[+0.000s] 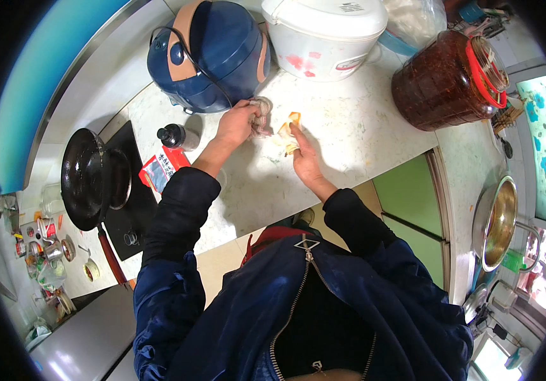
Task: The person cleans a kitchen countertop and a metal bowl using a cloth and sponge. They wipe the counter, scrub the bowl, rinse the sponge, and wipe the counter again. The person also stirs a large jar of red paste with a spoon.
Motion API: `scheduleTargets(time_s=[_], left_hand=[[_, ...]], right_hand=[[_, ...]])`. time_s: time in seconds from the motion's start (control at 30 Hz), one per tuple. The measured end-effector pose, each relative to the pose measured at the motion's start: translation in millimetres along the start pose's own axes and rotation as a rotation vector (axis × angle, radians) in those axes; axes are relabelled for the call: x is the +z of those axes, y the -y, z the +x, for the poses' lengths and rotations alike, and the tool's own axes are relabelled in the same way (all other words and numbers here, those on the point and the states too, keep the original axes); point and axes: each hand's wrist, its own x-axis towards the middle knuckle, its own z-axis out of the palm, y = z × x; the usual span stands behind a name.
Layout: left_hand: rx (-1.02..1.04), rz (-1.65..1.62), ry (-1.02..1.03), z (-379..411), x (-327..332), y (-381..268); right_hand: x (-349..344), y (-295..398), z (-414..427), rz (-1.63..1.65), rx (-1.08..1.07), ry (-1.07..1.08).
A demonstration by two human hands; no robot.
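My left hand (235, 125) grips a bunched, striped cloth (260, 118) on the pale marbled countertop (263, 190), just in front of a dark blue rice cooker (225, 43). Between the fingers and thumb of my right hand (307, 159) is a crumpled white and orange piece (288, 135), perhaps a wrapper or stained paper; its exact kind is unclear. A small gap separates it from the cloth. Left of my left forearm stand a dark-capped bottle (177, 137) and a red packet (162, 169) bearing writing.
A black wok (85, 181) rests over the dark cooktop (132, 209) at left. Along the back stands a white lidded container (323, 43). A large jar (437, 81) with dark red contents is at right, beyond it a metal basin (496, 224). Green cabinet doors (408, 195) lie below.
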Motion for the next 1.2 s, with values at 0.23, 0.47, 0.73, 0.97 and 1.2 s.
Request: scheduleTargets(time_s=[0.23, 0.47, 0.73, 0.97, 1.2], left_hand=[[0.013, -0.041, 0.046, 15.1, 9.8, -1.2], [0.008, 0.057, 0.050, 17.8, 17.0, -9.4], [-0.056, 0.160, 0.028, 7.6, 27.5, -22.8], [-0.163, 0.402, -0.209, -7.2, 51.2, -50.3], [-0.044, 0.304, -0.461, -0.3, 70.8, -138.4]], right_hand=[[32.0, -12.3, -6.7, -0.626, -0.359, -0.098], [-15.8, -17.7, -60.1, -0.763, -0.732, 0.424], [-211.9, -56.6, -35.6, -0.829, -0.612, 0.236], [-378.8, -114.3, -24.9, -0.799, -0.488, 0.180], [-464.2, -151.7, -40.4, -0.838, -0.151, -0.302]])
